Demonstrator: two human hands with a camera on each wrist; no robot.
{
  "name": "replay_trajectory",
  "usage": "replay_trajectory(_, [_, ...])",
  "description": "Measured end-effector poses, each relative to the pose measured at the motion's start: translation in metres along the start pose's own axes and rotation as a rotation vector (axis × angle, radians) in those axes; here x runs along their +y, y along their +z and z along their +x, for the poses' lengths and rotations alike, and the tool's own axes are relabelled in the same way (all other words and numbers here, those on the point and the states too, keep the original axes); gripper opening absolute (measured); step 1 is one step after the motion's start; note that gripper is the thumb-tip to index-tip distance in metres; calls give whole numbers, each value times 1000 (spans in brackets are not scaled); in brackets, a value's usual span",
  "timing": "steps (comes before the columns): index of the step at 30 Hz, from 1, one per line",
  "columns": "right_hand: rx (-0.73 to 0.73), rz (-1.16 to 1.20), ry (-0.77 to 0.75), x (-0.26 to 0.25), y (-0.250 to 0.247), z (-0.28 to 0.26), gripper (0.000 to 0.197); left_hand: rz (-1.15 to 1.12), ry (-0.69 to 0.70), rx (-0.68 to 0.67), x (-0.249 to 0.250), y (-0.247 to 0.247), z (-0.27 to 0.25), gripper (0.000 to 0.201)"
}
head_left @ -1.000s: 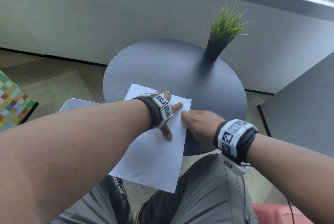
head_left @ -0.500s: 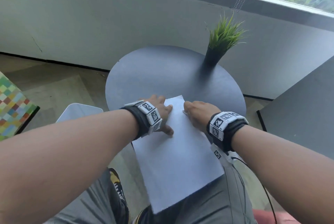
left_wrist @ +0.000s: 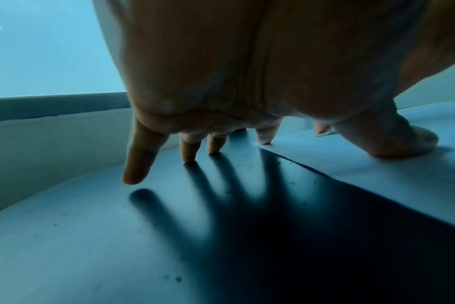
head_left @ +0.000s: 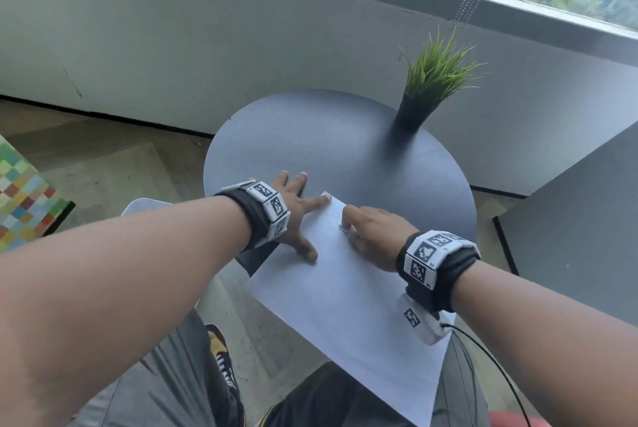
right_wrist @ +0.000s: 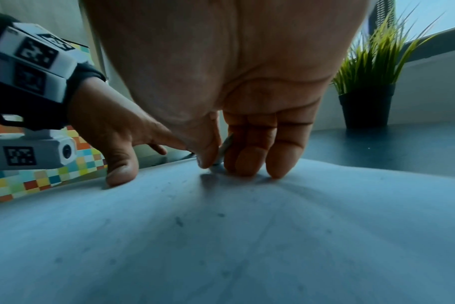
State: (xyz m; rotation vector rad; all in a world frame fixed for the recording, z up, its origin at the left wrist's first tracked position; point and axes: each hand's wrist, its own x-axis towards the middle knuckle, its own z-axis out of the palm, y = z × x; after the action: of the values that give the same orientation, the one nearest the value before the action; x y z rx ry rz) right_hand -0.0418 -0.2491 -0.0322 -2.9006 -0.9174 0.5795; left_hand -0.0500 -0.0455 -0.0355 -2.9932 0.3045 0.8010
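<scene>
White paper lies slantwise on the round dark table in the head view, its near end hanging off the edge, with the left hand spread flat at its far corner and the right hand curled on top. Left wrist camera: straight thumb and forefinger press the paper, and the other three fingertips are on bare table. Right wrist camera: thumb and fingers pinch a small grey piece against the paper, and I can't tell what it is.
</scene>
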Motion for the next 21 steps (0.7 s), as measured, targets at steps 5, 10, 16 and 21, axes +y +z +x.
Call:
replay_trajectory(5, [22,10,-58,-9,-6,16,22,23,-5,-30,-3,0,1,127])
replay_trajectory(10, [24,-30,-118,-7,-6,31,15,31,9,-44,-2,-2,1,128])
replay_trajectory(16, [54,-109,-221,1,-9,38,12,41,17,-44,-2,-2,3,128])
replay_trajectory(21, [-23,-71,-280,-5,-3,33,10,40,13,-56,-1,-2,2,128])
